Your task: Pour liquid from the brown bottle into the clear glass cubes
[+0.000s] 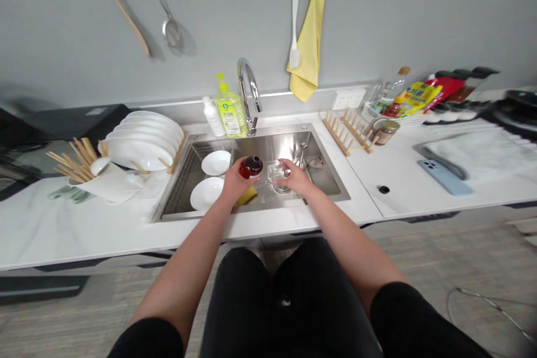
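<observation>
My left hand (235,182) is wrapped round a dark red bottle (251,166) with an open black neck, held over the sink (342,193). My right hand (297,179) is curved round a clear, glass-like vessel (276,172) above the drain; its exact shape is hard to make out. Below my left hand a yellow sponge (247,196) lies in the sink. Two white bowls, one at the back (216,162) and one nearer (205,194), sit in the sink's left part. A small black cap (383,189) lies on the counter at the right.
Behind the sink stand a chrome faucet (249,89), a green dish soap bottle (230,112) and a white bottle (213,116). White plates (140,140) fill a rack at left, beside chopsticks (75,159). At right are a wooden rack (348,131), a jar (386,131) and a blue phone (444,177).
</observation>
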Tool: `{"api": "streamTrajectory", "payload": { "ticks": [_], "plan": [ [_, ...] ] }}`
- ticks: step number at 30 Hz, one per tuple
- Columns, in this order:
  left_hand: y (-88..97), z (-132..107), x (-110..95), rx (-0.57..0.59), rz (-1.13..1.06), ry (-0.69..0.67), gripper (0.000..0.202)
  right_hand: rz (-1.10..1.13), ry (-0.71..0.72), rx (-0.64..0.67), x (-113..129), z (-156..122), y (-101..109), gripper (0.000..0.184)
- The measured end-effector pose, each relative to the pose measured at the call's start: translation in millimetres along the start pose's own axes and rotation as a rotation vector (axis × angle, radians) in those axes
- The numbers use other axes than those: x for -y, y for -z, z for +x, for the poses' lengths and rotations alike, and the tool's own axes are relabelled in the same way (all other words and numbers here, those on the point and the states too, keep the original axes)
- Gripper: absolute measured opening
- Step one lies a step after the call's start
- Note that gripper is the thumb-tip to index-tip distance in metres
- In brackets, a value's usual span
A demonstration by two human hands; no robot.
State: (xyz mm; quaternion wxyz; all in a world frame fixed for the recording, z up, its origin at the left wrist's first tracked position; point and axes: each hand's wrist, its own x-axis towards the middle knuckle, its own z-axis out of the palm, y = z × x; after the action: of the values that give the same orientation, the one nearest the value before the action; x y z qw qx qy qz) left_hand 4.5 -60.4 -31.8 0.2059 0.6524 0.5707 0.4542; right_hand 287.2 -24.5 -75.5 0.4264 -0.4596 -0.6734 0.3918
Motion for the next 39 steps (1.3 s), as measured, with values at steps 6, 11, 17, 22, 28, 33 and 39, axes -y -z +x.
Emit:
{"api": "streamTrajectory", "payload": {
  "ticks": [6, 11, 17, 22, 28, 33, 39],
  "plan": [
    [-3.9, -2.9, 0.8, 0.076, 0.079, -0.043, 0.085, -0.013, 0.034, 0.026, 2.1, -0.4, 0.4, 0.092],
    [-4.3, -5.0, -3.9, 0.100, 0.147, -0.053, 0.084, -0.034, 0.032, 0.029, 3.3, 1.1, 2.4, 0.092],
    [-6.1, -5.2, -3.4, 0.135, 0.274, -0.045, 0.087, -0.084, 0.046, 0.014, 5.5, 1.6, 4.6, 0.094],
    [-8.2, -6.0, -2.0, 0.152, 0.363, -0.076, 0.086, -0.111, 0.037, 0.023, 8.5, 0.3, 6.9, 0.094],
    [-8.4, -7.0, -3.3, 0.154, 0.426, -0.111, 0.085, -0.086, 0.004, 0.030, 9.7, 0.5, 5.6, 0.093],
    [-6.9, -8.4, -9.6, 0.181, 0.495, -0.124, 0.083, -0.088, -0.025, 0.048, 12.3, -0.3, 5.9, 0.093],
    [-5.4, -9.3, -15.1, 0.186, 0.563, -0.124, 0.081, -0.098, -0.047, 0.060, 14.2, -1.2, 6.1, 0.093]
  ]
}}
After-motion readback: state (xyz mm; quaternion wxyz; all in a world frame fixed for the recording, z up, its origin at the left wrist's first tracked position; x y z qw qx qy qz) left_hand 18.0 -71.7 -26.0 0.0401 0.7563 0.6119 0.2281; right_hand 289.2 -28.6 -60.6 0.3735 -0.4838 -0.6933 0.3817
